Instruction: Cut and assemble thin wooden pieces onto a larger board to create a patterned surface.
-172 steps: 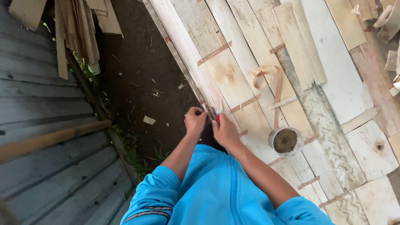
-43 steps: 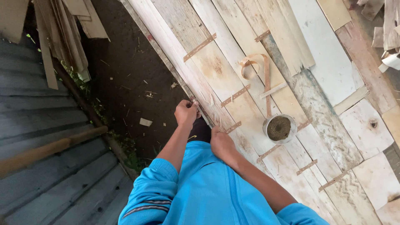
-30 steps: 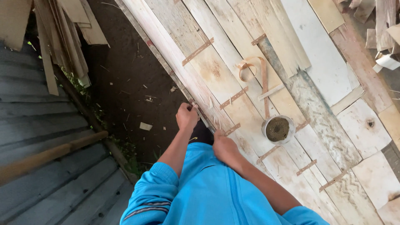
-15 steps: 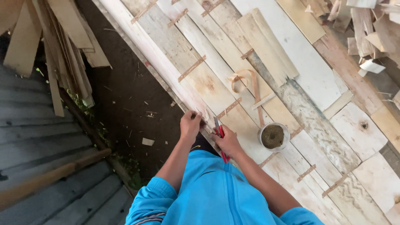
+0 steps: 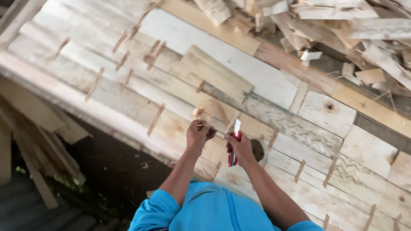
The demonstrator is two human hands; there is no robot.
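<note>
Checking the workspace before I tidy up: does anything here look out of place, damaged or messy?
Yes. Broken wood scraps lie heaped in a jumble at the top right. One board has a dark knot hole. The left hand pinches a thin strip; the right hand grips a red-handled knife.

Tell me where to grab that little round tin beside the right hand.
Judging by the view, take the round tin by its rim on the far side, coming from above: it sits upright and open on the boards, and the right hand covers its near edge.

Right hand (image 5: 241, 147) grips a red-handled knife (image 5: 234, 145); left hand (image 5: 199, 133) pinches a thin sliver (image 5: 214, 128).
</note>
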